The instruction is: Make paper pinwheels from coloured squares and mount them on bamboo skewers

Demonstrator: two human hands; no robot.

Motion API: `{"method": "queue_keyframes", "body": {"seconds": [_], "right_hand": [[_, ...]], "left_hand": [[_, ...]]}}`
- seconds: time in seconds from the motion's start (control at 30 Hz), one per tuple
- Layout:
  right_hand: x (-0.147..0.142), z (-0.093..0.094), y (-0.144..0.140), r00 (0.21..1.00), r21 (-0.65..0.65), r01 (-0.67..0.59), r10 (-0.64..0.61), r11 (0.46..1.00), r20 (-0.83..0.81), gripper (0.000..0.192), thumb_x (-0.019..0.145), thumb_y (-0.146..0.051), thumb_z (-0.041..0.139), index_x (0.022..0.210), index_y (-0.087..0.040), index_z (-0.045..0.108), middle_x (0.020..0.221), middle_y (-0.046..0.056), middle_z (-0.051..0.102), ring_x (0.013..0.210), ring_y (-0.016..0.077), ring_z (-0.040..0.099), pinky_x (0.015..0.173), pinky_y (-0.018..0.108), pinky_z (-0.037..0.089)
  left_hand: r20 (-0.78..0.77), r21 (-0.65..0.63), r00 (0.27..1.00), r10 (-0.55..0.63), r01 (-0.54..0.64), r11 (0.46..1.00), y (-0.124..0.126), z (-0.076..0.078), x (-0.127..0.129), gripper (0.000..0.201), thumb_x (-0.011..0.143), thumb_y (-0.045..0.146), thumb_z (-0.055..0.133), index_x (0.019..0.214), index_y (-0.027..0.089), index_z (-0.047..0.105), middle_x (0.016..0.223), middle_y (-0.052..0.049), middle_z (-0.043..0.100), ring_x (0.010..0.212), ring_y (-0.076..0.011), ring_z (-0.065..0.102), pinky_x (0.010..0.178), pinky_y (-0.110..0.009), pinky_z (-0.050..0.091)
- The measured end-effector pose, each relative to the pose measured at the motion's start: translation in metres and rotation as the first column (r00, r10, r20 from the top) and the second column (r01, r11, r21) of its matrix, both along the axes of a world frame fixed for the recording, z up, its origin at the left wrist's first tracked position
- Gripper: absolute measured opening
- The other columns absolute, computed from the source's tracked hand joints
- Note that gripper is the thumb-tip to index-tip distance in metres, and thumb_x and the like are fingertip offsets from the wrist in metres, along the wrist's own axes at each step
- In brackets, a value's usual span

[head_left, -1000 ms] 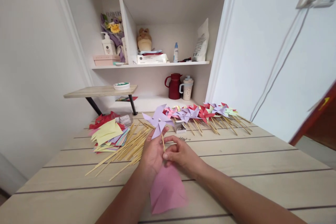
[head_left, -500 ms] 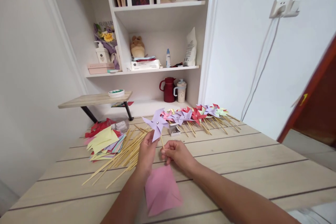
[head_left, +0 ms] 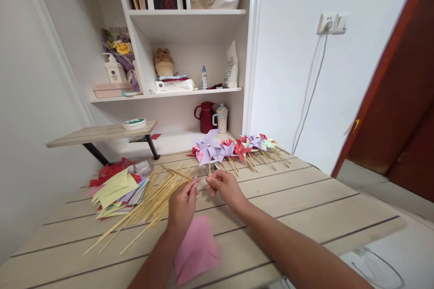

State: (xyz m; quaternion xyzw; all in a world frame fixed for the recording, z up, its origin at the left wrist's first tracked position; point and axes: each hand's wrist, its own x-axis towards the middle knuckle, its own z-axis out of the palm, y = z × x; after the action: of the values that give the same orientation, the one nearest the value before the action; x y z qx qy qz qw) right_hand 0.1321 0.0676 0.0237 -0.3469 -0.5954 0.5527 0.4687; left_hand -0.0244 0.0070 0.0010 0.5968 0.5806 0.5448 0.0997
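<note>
A purple paper pinwheel (head_left: pixel 208 147) stands upright on its thin stick, facing me, with the others behind it. My right hand (head_left: pixel 225 186) pinches the lower part of that stick between thumb and fingers. Just left of it, my left hand (head_left: pixel 184 202) is closed, thumb against the fingers; whatever it holds, if anything, is hidden. It is apart from the pinwheel. Below the hands a pink paper square (head_left: pixel 197 251) lies on the table, with slanting cut or fold lines. Finished-looking pinwheels (head_left: pixel 241 150) in red, purple and green lie in a row at the back.
Loose wooden sticks (head_left: pixel 159 196) spread left of my hands, beside a stack of coloured paper (head_left: pixel 117 189). A small raised shelf (head_left: pixel 101 134) stands on the table (head_left: pixel 305 207) at the back left. Behind are a red jug (head_left: pixel 206 117) and a lidded cup (head_left: pixel 222 118).
My left hand has let go of the purple pinwheel's paper and drawn a little down. The pinwheel now stands away from it, held by the right hand. The camera view has turned right.
</note>
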Motion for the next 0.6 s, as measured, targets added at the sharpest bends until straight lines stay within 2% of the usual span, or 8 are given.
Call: {"method": "queue_keyframes", "body": {"seconds": [0.17,0.3,0.4,0.53,0.6], "right_hand": [[0.018,0.005,0.011,0.998,0.041,0.014,-0.016,0.999,0.057,0.034,0.073,-0.048,0.074,0.069,-0.021,0.054,0.060,0.000,0.069,0.044,0.0136,0.056,0.049,0.027,0.042],[0.037,-0.014,0.022,0.986,-0.007,0.074,-0.072,0.997,0.152,0.033,0.075,-0.045,0.073,0.067,-0.022,0.051,0.055,-0.001,0.067,0.040,0.0121,0.053,0.045,0.025,0.039],[0.049,-0.024,0.029,0.980,-0.008,0.124,-0.121,0.992,0.160,0.031,0.079,-0.047,0.068,0.071,-0.023,0.051,0.056,-0.002,0.066,0.040,0.0126,0.054,0.044,0.025,0.038],[0.067,-0.017,0.041,0.946,0.108,0.161,-0.184,0.981,0.267,0.028,0.085,-0.045,0.058,0.070,-0.024,0.048,0.056,-0.002,0.065,0.041,0.0141,0.054,0.047,0.027,0.039],[0.080,-0.010,0.050,0.890,0.226,0.178,-0.255,0.958,0.378,0.029,0.091,-0.043,0.050,0.070,-0.023,0.049,0.059,-0.001,0.067,0.044,0.0143,0.056,0.052,0.027,0.041]], "left_hand": [[0.034,-0.027,0.999,0.019,-0.018,0.999,-0.001,-0.001,-0.001,0.029,0.091,0.035,0.055,0.106,0.025,0.077,0.079,-0.004,0.073,0.072,-0.0194,0.066,0.067,-0.028,0.049],[0.039,-0.037,0.999,0.019,-0.018,0.999,-0.001,-0.002,0.000,0.029,0.091,0.034,0.055,0.107,0.025,0.077,0.080,-0.004,0.073,0.070,-0.0189,0.065,0.066,-0.028,0.048],[0.027,-0.057,1.000,0.006,-0.004,0.998,0.000,-0.004,0.001,0.030,0.091,0.034,0.053,0.107,0.026,0.077,0.079,-0.004,0.072,0.069,-0.0190,0.064,0.066,-0.028,0.048],[0.004,-0.164,0.999,-0.046,0.046,0.985,0.002,-0.007,0.000,0.030,0.090,0.035,0.052,0.102,0.025,0.078,0.074,-0.003,0.071,0.067,-0.0193,0.063,0.065,-0.029,0.045],[-0.053,-0.253,0.992,-0.112,0.095,0.963,0.004,-0.008,0.000,0.029,0.089,0.034,0.051,0.096,0.025,0.078,0.070,-0.002,0.069,0.067,-0.0196,0.062,0.065,-0.029,0.044]]}}
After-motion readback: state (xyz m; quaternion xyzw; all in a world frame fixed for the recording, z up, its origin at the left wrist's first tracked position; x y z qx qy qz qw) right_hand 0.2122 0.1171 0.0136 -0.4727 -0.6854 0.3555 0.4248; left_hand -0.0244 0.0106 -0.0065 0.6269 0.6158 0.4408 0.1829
